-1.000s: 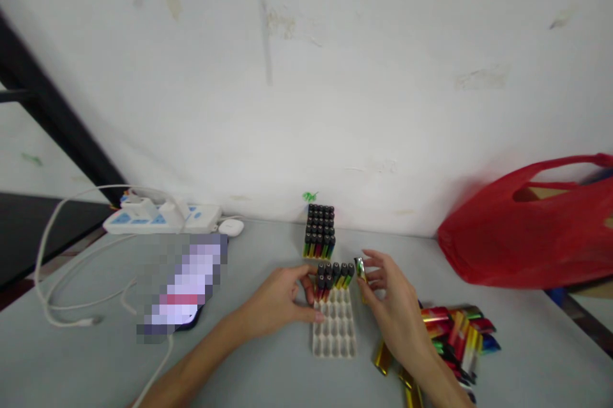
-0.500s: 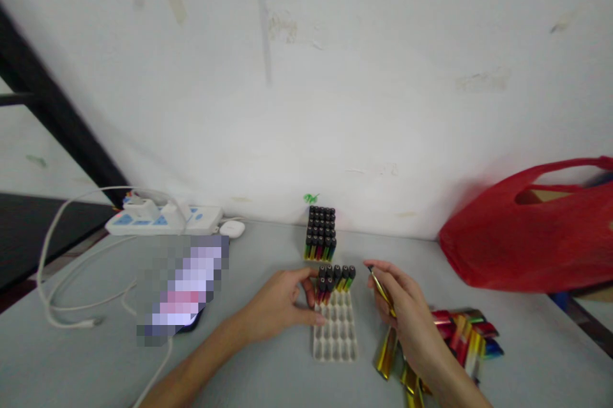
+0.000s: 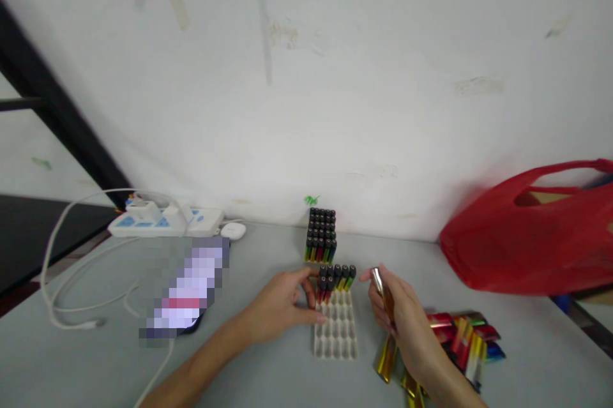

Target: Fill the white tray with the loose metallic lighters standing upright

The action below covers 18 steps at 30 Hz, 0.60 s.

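Note:
My left hand (image 3: 280,306) is at the left side of a pale pocketed tray (image 3: 336,334). Its thumb rests over the tray's edge, and its index finger touches the black-topped metallic tubes (image 3: 330,277) standing in the back rows. Several front pockets hold nothing. To the right of the tray, my right hand (image 3: 400,309) is closed round a slim shiny gold tube (image 3: 383,287), tilted with its bright silvery end up. The lower part of this tube is hidden in the palm. Behind the tray, a second block of black-topped tubes (image 3: 320,235) stands in tight rows.
Loose shiny tubes (image 3: 462,338) in gold, red and blue lie in a pile at right, partly behind my right forearm. A red bag (image 3: 522,248) stands at far right. On the left are a blurred-out phone (image 3: 191,283), a power strip (image 3: 205,219) and white cables (image 3: 48,267).
My right hand has turned the gold tube, so a broad silvery end shows where a thin dark-tipped edge was. The left hand and the tray have stayed in place.

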### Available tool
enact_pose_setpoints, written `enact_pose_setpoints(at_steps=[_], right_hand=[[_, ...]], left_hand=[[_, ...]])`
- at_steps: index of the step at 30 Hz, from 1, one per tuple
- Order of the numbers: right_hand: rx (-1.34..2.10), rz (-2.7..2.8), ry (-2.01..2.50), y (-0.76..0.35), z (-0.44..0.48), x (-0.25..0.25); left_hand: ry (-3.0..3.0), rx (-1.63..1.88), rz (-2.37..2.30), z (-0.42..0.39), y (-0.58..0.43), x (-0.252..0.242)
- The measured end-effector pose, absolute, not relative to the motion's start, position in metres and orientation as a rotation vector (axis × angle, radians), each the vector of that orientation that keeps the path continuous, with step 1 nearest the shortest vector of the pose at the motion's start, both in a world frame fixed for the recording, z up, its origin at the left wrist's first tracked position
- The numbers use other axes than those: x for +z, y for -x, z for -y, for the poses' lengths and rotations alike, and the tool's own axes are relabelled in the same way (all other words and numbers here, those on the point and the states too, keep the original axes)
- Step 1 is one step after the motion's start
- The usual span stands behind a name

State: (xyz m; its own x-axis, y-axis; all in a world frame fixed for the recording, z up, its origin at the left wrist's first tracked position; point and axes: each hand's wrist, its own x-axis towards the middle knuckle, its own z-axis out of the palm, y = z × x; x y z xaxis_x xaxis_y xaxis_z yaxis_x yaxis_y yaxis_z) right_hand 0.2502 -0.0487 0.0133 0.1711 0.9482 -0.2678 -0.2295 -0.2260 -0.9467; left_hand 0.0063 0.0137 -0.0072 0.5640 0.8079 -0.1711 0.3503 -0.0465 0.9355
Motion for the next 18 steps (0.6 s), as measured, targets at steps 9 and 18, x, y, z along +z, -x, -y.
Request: enact_pose_setpoints(at_steps=[9, 18], right_hand=[[1.526, 0.759, 1.260, -0.251, 0.049, 0.001], [1.458, 0.766, 1.193, -0.250, 0.039, -0.011]], left_hand=[[-1.635, 0.515, -0.983, -0.012, -0.007, -0.010], [-1.642, 0.518, -0.971, -0.015, -0.007, -0.012]])
